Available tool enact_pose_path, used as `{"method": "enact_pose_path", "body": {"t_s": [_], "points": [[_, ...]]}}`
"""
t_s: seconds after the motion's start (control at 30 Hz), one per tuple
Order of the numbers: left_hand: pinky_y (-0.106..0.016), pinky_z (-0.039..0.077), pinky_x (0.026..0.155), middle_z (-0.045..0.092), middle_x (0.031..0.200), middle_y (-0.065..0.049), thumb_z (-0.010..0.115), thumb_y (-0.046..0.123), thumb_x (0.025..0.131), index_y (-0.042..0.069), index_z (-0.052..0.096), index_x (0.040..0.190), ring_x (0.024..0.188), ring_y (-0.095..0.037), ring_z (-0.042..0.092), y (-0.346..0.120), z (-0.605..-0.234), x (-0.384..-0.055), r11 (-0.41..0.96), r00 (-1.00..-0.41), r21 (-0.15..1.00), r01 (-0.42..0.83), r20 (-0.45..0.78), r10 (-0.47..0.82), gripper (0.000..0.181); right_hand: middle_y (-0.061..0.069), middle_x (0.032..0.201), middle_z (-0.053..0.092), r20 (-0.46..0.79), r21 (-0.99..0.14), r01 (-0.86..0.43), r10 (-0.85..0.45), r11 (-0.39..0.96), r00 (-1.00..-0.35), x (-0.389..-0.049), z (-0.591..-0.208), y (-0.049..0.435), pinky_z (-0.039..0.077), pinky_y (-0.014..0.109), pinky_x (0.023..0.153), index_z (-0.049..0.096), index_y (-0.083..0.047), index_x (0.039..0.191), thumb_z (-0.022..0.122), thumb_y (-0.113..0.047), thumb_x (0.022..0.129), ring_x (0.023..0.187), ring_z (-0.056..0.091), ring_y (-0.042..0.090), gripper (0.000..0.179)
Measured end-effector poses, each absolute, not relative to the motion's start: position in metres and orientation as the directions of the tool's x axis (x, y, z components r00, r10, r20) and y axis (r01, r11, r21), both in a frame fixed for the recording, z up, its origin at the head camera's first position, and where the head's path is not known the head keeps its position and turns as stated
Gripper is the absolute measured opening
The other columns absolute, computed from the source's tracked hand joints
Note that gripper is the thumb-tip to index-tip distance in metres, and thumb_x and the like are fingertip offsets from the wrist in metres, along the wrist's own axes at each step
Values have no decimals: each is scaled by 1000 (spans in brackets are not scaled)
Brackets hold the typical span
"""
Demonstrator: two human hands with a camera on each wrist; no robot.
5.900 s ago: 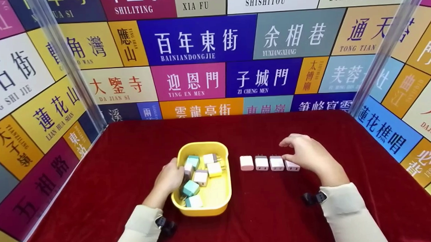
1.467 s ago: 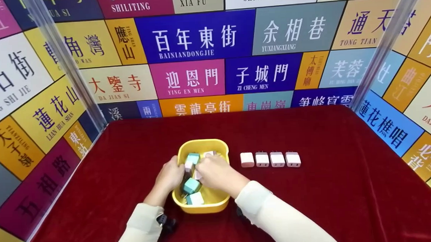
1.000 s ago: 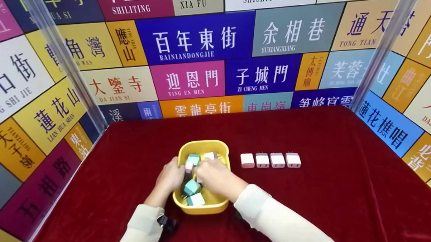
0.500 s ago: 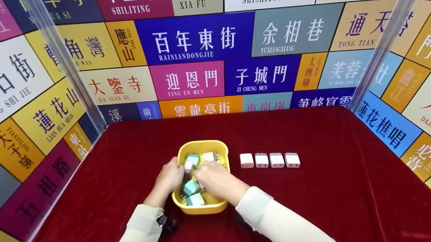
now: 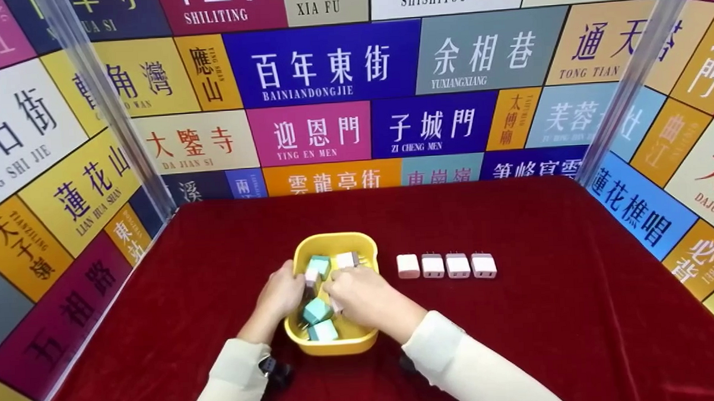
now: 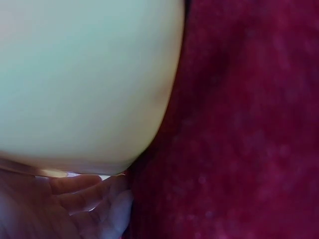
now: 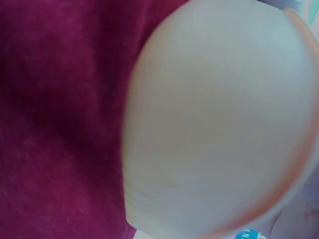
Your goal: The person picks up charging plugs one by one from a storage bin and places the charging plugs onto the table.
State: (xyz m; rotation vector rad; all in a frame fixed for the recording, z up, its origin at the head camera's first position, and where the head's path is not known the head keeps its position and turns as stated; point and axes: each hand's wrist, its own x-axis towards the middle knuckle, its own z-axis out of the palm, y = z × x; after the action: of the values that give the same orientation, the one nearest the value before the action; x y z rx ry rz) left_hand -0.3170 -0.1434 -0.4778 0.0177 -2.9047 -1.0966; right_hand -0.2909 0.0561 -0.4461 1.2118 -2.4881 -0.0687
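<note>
Gripping the yellow box (image 5: pixel 333 348) at its nine o'clock rim, the left hand (image 5: pixel 281 289) has bent fingers, with the ends partly hidden. The right hand (image 5: pixel 360 294) enters from four o'clock, fingertips covered inside the box. Beneath it, only a small part of a pinkish plug (image 5: pixel 337 306) shows, so I cannot tell whether it is pinched. Other plugs lie inside: a green plug (image 5: pixel 319 265) at eleven o'clock and a white plug (image 5: pixel 346 260) at one, its prongs blurred. Outside, near three o'clock, four plugs (image 5: pixel 458 266) make a row on red cloth (image 5: pixel 605 322). Both wrist views are mostly filled by a blurred pale shape (image 7: pixel 214 119); blue lettering (image 7: pixel 250 234) near five o'clock in the right one is cut off.
</note>
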Motion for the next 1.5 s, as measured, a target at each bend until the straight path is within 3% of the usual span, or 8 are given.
{"method": "enact_pose_path", "body": {"t_s": [0.33,0.57,0.73,0.93,1.13,1.5], "points": [[-54,52,95,70,117,-19,49,18,106,1,61,128,108,-33,66,-146,-480,-319,746,-1000,666,6,27,-16,31,4,90,68,341,179,-763,-766,622,-544,-290,-426,73,57,35,85,78,-12,102,89,-16,81,84,66,21,24],[-54,52,94,69,112,-18,49,20,105,3,62,124,107,-34,66,-149,-480,-319,754,-999,657,0,24,-22,28,4,103,71,320,106,-737,-725,668,-610,-286,-415,88,56,40,79,77,-14,114,92,-21,84,95,67,24,34],[-53,52,93,69,110,-17,49,21,106,4,62,122,103,-32,65,-149,-479,-320,752,-999,660,-2,23,-23,26,5,110,71,343,72,-730,-704,680,-622,-283,-411,100,55,41,79,77,-14,121,91,-21,85,100,67,24,40],[-53,52,92,68,109,-18,49,21,105,4,61,119,102,-33,65,-148,-480,-321,755,-999,655,8,33,-18,25,6,108,72,382,51,-714,-674,698,-632,-283,-407,120,54,40,78,77,-12,119,90,-21,86,94,64,24,37],[-53,52,93,69,113,-18,49,21,106,3,61,124,103,-32,65,-146,-481,-321,750,-1000,662,-1,18,-18,28,6,102,71,439,67,-708,-658,703,-612,-285,-408,144,55,40,75,78,-10,112,93,-19,81,92,65,25,36],[-54,52,94,69,114,-19,49,21,106,3,61,125,107,-34,65,-145,-481,-320,746,-1000,666,-3,21,-23,29,6,104,71,446,40,-658,-603,752,-661,-289,-411,187,57,44,82,77,-10,112,94,-14,77,95,66,27,39]]}}
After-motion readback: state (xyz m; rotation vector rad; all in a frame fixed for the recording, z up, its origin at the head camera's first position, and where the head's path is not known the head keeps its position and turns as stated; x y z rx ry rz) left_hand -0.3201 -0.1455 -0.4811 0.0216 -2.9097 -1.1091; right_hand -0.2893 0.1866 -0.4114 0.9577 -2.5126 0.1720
